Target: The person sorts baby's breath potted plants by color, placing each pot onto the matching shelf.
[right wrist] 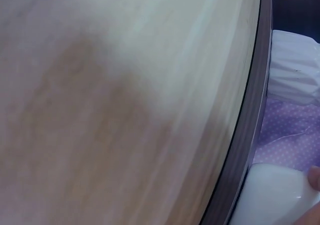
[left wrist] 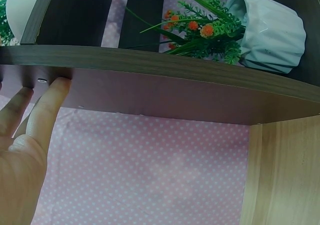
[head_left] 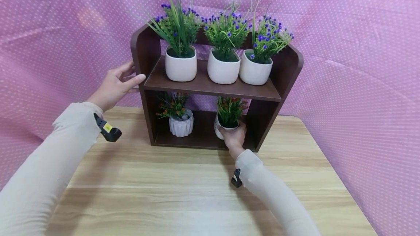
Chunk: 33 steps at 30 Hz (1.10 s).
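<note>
A dark brown two-tier shelf (head_left: 210, 89) stands on the wooden table. My left hand (head_left: 117, 85) touches the outside of its left panel with fingers fairly straight, and the left wrist view shows fingertips (left wrist: 59, 87) against that panel. In the lower tier, my right hand (head_left: 235, 137) grips a white pot with an orange-flowered plant (head_left: 228, 110), thumb across its front. Part of this white pot (right wrist: 275, 195) shows in the right wrist view, with most of the hand out of frame. To its left sits a ribbed white pot (head_left: 181, 126) with orange flowers.
Along the upper tier stand three white pots with purple-flowered plants: a left one (head_left: 181, 66), a middle one (head_left: 224, 69) and a right one (head_left: 256, 70). A pink dotted cloth (head_left: 354, 39) hangs behind. The table (head_left: 183, 192) extends in front of the shelf.
</note>
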Available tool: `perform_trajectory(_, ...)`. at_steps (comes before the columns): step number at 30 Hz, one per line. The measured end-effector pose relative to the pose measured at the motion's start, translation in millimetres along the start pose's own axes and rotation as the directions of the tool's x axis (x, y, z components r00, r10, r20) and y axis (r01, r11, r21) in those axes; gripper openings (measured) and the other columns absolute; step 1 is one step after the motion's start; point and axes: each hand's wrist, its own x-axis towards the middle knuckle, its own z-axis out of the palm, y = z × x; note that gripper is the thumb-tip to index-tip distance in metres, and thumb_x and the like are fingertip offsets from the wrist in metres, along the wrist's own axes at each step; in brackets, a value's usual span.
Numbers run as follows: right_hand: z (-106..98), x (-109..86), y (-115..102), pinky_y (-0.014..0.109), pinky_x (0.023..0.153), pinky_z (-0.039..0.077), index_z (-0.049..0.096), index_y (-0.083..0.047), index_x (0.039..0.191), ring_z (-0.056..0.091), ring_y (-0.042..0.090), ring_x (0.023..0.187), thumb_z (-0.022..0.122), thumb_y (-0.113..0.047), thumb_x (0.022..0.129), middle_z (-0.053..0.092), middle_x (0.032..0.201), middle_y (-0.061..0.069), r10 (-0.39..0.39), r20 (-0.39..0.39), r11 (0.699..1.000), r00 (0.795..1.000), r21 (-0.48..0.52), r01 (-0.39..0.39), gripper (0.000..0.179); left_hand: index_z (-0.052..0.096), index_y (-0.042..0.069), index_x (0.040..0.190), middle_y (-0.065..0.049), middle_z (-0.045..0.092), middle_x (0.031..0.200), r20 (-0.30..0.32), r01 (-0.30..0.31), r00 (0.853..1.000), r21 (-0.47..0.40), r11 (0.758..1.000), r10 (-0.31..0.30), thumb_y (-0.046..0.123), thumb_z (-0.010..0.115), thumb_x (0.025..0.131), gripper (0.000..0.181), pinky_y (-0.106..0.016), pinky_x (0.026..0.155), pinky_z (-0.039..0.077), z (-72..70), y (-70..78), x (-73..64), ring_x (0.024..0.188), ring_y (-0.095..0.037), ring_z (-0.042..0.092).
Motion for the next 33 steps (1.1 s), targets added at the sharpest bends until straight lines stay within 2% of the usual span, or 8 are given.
perform_trajectory(17,1.5,2.8,2.3,0.043,0.104,0.041,0.039,-0.002,0.132,0.048,0.037,0.117,0.087,-0.026,0.065,0.046,0.127,0.020,0.005,0.015,1.000,1.000,0.010,-0.005,0.086,0.036,0.029,0.148,-0.015,0.043,0.147,-0.012,-0.007,1.000,0.020,1.000,0.007,0.025,0.062,0.094,0.061,-0.018,0.076,0.056,1.9,1.6,-0.9,0.107,-0.003,0.060)
perform_trajectory(26,4.0,1.2,-0.5,0.045,0.103,0.042,0.040,-0.004,0.130,0.050,0.037,0.115,0.088,-0.028,0.065,0.046,0.126,0.020,0.010,0.012,1.000,1.000,-0.001,-0.010,0.085,0.038,0.024,0.148,-0.016,0.044,0.146,-0.014,-0.035,0.999,-0.029,0.999,0.035,0.019,0.063,0.094,0.060,-0.019,0.076,0.057,1.4,3.0,-2.9,0.102,-0.001,0.062)
perform_trajectory(33,3.6,2.9,0.5,0.045,0.102,0.042,0.040,-0.003,0.131,0.049,0.038,0.115,0.087,-0.029,0.065,0.046,0.125,0.021,-0.007,-0.001,1.000,1.000,-0.019,0.007,0.085,0.039,0.027,0.147,-0.013,0.046,0.145,-0.008,-0.033,0.999,-0.038,0.999,0.032,0.021,0.063,0.093,0.060,-0.019,0.077,0.056,2.2,0.9,-1.2,0.102,0.000,0.062)
